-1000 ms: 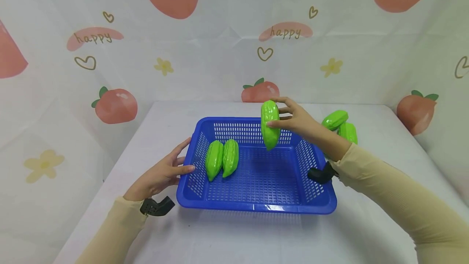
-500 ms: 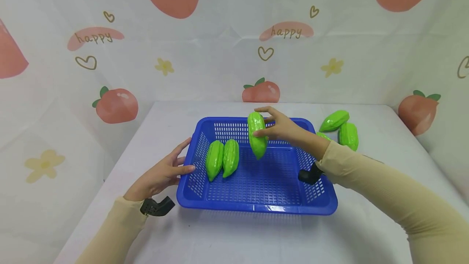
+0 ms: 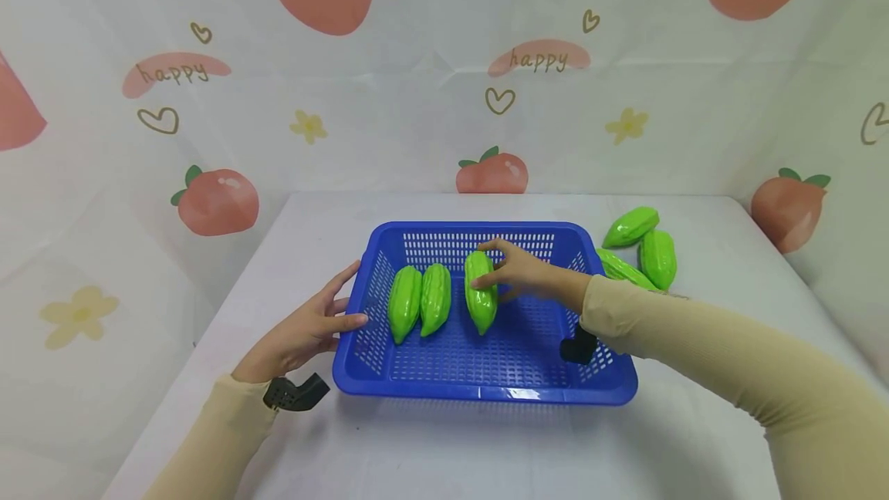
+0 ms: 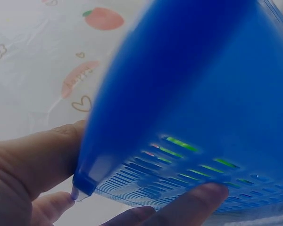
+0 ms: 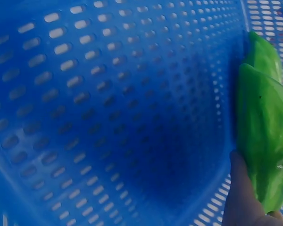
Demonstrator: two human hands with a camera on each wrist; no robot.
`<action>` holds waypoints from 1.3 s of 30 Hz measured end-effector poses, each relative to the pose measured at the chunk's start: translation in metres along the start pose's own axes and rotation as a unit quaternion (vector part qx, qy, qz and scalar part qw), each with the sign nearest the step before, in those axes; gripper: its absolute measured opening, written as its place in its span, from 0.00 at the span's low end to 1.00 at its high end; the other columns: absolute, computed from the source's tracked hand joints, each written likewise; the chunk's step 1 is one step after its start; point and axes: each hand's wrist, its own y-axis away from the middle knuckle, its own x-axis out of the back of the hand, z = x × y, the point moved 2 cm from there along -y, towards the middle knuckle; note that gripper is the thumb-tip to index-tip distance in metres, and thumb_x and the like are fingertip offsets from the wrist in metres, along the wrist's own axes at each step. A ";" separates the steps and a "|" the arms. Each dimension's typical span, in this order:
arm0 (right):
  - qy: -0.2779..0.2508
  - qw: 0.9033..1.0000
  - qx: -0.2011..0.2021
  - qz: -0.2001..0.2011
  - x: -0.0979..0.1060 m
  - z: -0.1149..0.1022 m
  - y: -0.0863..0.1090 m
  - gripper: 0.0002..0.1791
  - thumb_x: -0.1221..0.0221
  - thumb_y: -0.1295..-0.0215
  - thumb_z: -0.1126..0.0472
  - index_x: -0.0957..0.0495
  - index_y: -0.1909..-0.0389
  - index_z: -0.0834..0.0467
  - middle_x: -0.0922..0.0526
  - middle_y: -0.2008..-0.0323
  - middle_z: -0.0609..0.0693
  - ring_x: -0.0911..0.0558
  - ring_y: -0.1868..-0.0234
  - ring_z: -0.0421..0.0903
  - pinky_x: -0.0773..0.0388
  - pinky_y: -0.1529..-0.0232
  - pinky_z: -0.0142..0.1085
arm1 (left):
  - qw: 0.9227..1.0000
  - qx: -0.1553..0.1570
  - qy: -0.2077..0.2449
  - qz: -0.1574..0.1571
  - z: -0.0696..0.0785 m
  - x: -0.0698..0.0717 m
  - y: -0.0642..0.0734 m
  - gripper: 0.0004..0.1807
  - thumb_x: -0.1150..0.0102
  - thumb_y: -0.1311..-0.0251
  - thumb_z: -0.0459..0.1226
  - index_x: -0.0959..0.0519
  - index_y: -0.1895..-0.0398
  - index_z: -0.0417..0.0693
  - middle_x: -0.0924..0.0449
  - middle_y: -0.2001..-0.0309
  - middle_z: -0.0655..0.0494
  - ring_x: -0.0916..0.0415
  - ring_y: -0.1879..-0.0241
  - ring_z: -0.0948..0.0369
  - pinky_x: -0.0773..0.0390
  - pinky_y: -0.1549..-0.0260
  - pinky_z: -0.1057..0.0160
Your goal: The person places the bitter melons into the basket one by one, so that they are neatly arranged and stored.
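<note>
My right hand (image 3: 517, 268) holds a bright green bitter melon (image 3: 479, 295), thumb on its near side and fingers behind it, low inside a blue plastic basket (image 3: 444, 393). In the right wrist view the held bitter melon (image 5: 266, 132) is at the right edge, overlapping another one. Two more bitter melons, a left one (image 3: 405, 303) and a right one (image 3: 436, 299), lie side by side at the basket's left. My left hand (image 3: 305, 334) grips the basket's left rim; in the left wrist view its fingers (image 4: 193, 202) press the slotted wall from outside.
On the white table (image 3: 444, 454), right of the basket, lie further bitter melons: one at the back (image 3: 632, 226), one beside it (image 3: 657, 259), and one (image 3: 625, 268) partly hidden by the right arm. A fruit-printed cloth (image 3: 389, 99) stands behind the table.
My right hand has carried the bitter melon left and down, from above the basket's back into it, towards the other two. The left hand has stayed on the rim.
</note>
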 end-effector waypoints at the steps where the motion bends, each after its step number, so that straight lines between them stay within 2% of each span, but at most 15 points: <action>1: -0.004 1.000 -0.005 0.000 -0.002 0.002 -0.001 0.42 0.37 0.41 0.69 0.47 0.28 0.58 0.36 0.37 0.71 0.30 0.37 0.67 0.23 0.46 0.57 | 1.000 -0.001 -0.002 0.000 0.000 0.000 0.000 0.52 0.40 0.36 0.38 0.67 0.23 0.71 0.44 0.29 0.33 0.24 0.44 0.41 0.21 0.51 0.41; 8: -0.033 0.999 -0.016 0.007 -0.013 0.008 -0.010 0.41 0.38 0.41 0.71 0.46 0.29 0.59 0.34 0.39 0.71 0.27 0.40 0.66 0.24 0.44 0.56 | 1.000 -0.003 -0.001 0.000 0.000 0.000 0.000 0.52 0.40 0.36 0.38 0.66 0.23 0.72 0.43 0.29 0.34 0.23 0.45 0.42 0.20 0.52 0.42; 19: -0.059 0.998 -0.015 0.008 -0.022 0.011 -0.020 0.41 0.38 0.39 0.69 0.46 0.28 0.56 0.42 0.32 0.66 0.28 0.39 0.66 0.26 0.41 0.55 | 1.000 0.007 0.002 0.006 -0.002 0.001 -0.001 0.52 0.40 0.36 0.39 0.67 0.23 0.72 0.44 0.29 0.34 0.25 0.43 0.40 0.23 0.49 0.39; 27: -0.053 0.998 -0.014 0.010 -0.018 0.015 -0.024 0.39 0.37 0.39 0.67 0.44 0.29 0.55 0.38 0.34 0.66 0.25 0.42 0.64 0.25 0.42 0.54 | 1.000 0.002 0.006 -0.002 -0.001 0.001 -0.001 0.52 0.40 0.36 0.39 0.67 0.23 0.71 0.45 0.29 0.33 0.26 0.42 0.40 0.22 0.50 0.39; 39: -0.042 0.998 -0.035 0.023 -0.015 0.018 -0.027 0.39 0.35 0.41 0.68 0.41 0.30 0.53 0.32 0.40 0.65 0.26 0.42 0.62 0.23 0.45 0.52 | 1.000 0.006 -0.001 0.008 -0.002 0.001 -0.002 0.52 0.39 0.36 0.39 0.66 0.23 0.73 0.45 0.28 0.34 0.26 0.42 0.39 0.23 0.49 0.39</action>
